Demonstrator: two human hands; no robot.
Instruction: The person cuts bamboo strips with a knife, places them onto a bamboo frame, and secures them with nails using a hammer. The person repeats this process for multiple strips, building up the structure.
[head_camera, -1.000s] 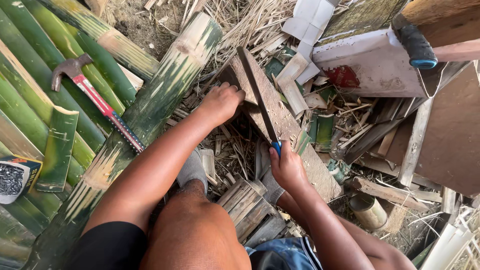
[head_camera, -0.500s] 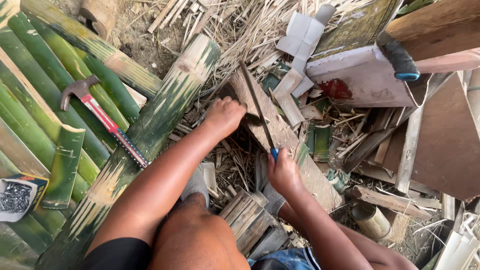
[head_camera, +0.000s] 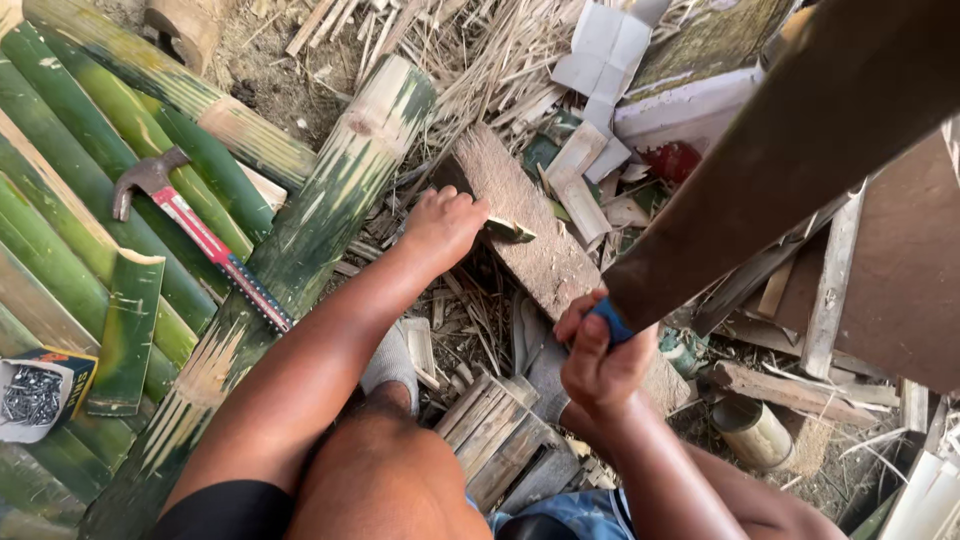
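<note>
My left hand (head_camera: 443, 226) presses a small green bamboo piece (head_camera: 510, 231) onto a worn wooden block (head_camera: 530, 240) at the centre. My right hand (head_camera: 598, 352) grips the blue handle of a big knife (head_camera: 780, 160); its broad brown blade is raised close to the camera and fills the upper right, hiding what lies behind it. The blade is well above the block and clear of the bamboo piece.
Split green bamboo slats (head_camera: 90, 230) and a thick bamboo trunk (head_camera: 310, 240) lie at left. A claw hammer (head_camera: 190, 225) with a red handle rests on them. A box of nails (head_camera: 35, 392) sits at far left. Dry splinters, white scraps (head_camera: 605, 50) and boards surround the block.
The knife has swung up from resting on the block to high near the camera. My left hand stays on the bamboo piece. The camera has moved closer.
</note>
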